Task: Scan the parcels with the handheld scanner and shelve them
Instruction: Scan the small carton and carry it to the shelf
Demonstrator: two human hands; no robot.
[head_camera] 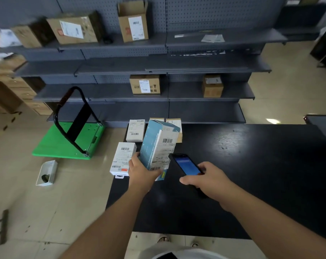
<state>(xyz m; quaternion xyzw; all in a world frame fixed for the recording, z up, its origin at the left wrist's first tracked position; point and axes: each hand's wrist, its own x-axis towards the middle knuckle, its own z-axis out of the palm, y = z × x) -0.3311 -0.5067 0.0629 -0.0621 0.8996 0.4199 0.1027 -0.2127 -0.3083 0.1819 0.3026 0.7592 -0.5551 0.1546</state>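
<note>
R hand (208, 181) grips handheld scanner (186, 166), fingers wrapped round it, nose aimed up-left at teal box (159, 144). L hand (142, 170) pinches box's lower end, long axis upright, label facing scanner, above black table (251, 165).

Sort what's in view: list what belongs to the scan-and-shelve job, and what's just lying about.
Job: blue parcel in the left hand; handheld scanner in the right hand; white parcels on the black table; grey shelves.

Lying about: green trolley; white basket on the floor.
</note>
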